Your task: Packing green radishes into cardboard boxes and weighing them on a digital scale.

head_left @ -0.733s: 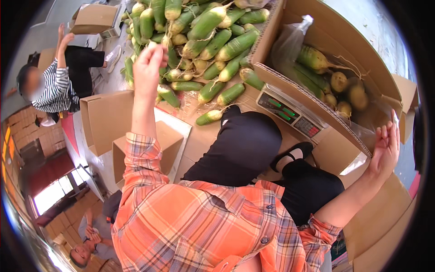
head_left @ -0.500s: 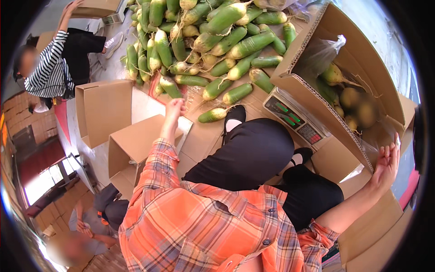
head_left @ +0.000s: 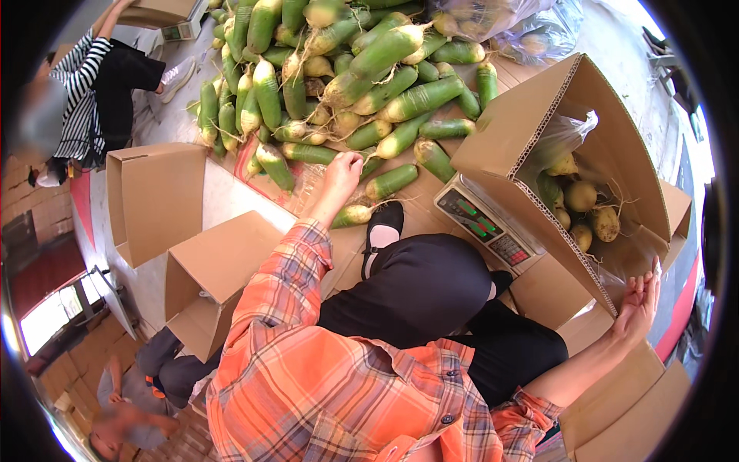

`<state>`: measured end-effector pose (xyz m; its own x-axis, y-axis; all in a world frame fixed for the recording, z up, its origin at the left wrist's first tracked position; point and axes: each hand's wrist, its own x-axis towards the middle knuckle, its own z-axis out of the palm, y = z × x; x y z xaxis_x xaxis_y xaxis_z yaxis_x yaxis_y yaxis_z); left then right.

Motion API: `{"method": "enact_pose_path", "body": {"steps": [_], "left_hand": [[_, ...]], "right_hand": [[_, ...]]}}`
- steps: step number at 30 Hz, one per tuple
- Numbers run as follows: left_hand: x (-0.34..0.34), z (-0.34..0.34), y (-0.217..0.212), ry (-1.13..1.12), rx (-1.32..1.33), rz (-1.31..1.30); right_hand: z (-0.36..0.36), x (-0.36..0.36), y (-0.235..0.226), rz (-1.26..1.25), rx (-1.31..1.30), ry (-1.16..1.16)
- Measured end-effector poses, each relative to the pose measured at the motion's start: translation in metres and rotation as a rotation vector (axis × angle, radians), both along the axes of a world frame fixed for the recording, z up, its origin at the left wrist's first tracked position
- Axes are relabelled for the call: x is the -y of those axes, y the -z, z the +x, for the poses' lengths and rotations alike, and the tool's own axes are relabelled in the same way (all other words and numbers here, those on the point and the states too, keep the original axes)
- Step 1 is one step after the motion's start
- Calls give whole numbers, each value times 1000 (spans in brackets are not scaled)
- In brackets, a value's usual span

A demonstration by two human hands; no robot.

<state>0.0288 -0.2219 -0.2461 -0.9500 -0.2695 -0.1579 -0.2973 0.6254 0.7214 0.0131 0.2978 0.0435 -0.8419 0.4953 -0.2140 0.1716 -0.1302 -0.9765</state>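
My left hand [head_left: 342,175] is closed, its fingers curled together beside a green radish [head_left: 372,165] that it partly covers. Whether the fingers grip its root or anything else is hidden. Close by, another green radish [head_left: 391,182] and a paler-ended one [head_left: 352,216] lie near my shoe. My right hand [head_left: 639,305] rests against the near right corner of an open cardboard box [head_left: 531,196], index finger stretched out and the others loosely bent, with clear plastic next to the fingertips. Several radishes [head_left: 579,195] stand in the plastic-lined box, pale ends up.
A large radish pile [head_left: 339,85] lies ahead. The box stands on a digital scale [head_left: 485,225]. Two empty cartons [head_left: 158,196] [head_left: 223,254] are on the left, filled plastic bags [head_left: 531,35] at the far right. One person [head_left: 81,100] sits at upper left, another [head_left: 138,400] at lower left.
My left hand has moved right from the pile's near edge to the radishes before my shoe. My right hand keeps its place at the box corner. The whole view has shifted slightly.
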Motion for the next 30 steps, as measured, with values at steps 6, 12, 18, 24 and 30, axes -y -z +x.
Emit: {"method": "enact_pose_path", "body": {"steps": [6,12,18,24,30], "left_hand": [[11,-49,-16,-214,-173,-115],[55,-70,-27,-292,-166,-374],[73,-77,-46,59,43,-442],[60,-49,-144,-17,6,235],[35,-33,-254,-48,82,433]], "right_hand": [[1,0,2,-20,-14,19],[1,4,0,-5,-26,19],[-1,7,2,-57,-46,46],[-2,8,3,-95,-76,56],[5,6,-3,-84,-99,118]]}}
